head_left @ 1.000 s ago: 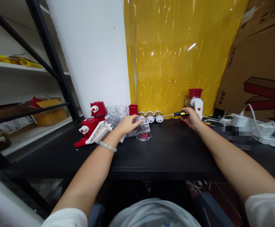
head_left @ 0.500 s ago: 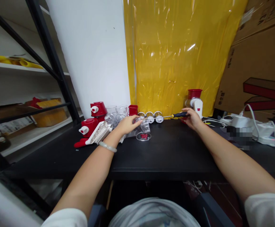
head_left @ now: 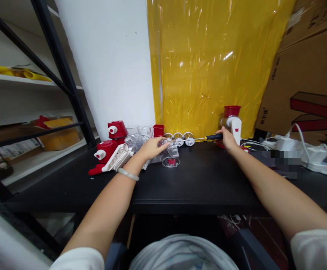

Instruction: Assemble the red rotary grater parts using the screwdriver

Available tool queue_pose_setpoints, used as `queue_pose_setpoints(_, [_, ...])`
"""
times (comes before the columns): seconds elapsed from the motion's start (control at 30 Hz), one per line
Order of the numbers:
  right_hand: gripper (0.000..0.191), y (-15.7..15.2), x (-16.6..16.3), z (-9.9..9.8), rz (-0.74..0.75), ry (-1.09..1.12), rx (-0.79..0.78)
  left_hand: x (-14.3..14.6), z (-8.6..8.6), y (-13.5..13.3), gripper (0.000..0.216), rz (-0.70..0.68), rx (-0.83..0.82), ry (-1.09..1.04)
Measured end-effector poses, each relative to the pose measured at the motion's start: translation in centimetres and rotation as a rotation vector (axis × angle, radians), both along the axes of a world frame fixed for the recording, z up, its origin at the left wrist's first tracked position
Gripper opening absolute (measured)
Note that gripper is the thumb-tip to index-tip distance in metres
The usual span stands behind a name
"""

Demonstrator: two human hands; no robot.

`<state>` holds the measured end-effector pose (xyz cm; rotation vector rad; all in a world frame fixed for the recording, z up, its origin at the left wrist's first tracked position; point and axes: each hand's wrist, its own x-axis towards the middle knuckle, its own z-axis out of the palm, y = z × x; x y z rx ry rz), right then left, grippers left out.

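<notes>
My left hand [head_left: 155, 147] is closed on a clear plastic part [head_left: 172, 152], whose round open end faces me and shows a red piece inside. In my right hand [head_left: 227, 138] is the black handle of a screwdriver [head_left: 212, 137]. Its metal shaft lies level and points left, and the tip reaches the clear part by my left fingers. Behind the shaft several metal-and-white drums [head_left: 178, 139] lie in a row. Beyond my right hand stands a rotary grater [head_left: 235, 129] with a red hopper and a white body.
Red housings [head_left: 106, 150], white arms [head_left: 117, 157] and clear plastic parts [head_left: 136, 133] crowd the left of the black table [head_left: 199, 180]. A red square hopper [head_left: 158, 130] stands behind. White chargers and cables [head_left: 311, 152] lie at right, before a cardboard box [head_left: 306, 78].
The fingers of my right hand have shifted slightly around the screwdriver handle. My left hand and the clear part look unmoved.
</notes>
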<state>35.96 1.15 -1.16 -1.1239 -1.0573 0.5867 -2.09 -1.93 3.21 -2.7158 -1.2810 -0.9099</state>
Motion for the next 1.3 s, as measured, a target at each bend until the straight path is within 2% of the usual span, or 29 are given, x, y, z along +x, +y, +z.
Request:
queue_pose_setpoints(0.1, [0.039,-0.1,0.0,-0.1,-0.036,-0.094,0.011,0.0,0.0,0.0,0.051,-0.009,0.001,-0.003])
queue_pose_setpoints(0.2, [0.032,-0.3,-0.3,-0.1,-0.039,-0.033,0.062,0.0,0.0,0.0,0.052,-0.019,0.003,-0.003])
queue_pose_setpoints(0.33, [0.032,-0.6,-0.9,0.4,0.1,0.212,0.066,0.0,0.1,-0.1,0.05,-0.03,0.003,-0.002])
queue_pose_setpoints(0.47, [0.03,-1.5,-1.1,1.1,0.25,0.35,0.049,0.0,0.1,-0.1,0.048,-0.025,-0.003,-0.008])
queue_pose_setpoints(0.73, [0.02,-2.1,-1.3,1.2,0.305,0.286,0.031,0.0,0.2,-0.1,0.047,-0.032,-0.002,-0.004])
queue_pose_setpoints(0.9, [0.017,-1.5,-1.3,0.9,0.216,0.241,0.022,0.0,0.2,-0.2,0.049,-0.015,-0.003,0.006])
queue_pose_setpoints(1.03, [0.034,-0.9,-0.5,0.4,0.001,-0.027,0.072,0.1,0.1,-0.3,0.051,-0.017,0.003,-0.002])
queue_pose_setpoints(1.13, [0.039,-0.6,0.1,0.0,-0.069,-0.172,0.068,0.1,0.1,-0.2,0.051,-0.006,0.004,-0.002])
queue_pose_setpoints(1.2, [0.037,-0.3,0.1,0.0,-0.065,-0.154,0.054,0.1,0.0,-0.1,0.051,-0.003,0.002,0.001])
queue_pose_setpoints(1.3, [0.032,0.0,-0.3,0.1,-0.01,0.016,0.044,0.0,-0.1,0.1,0.051,-0.006,0.006,-0.003])
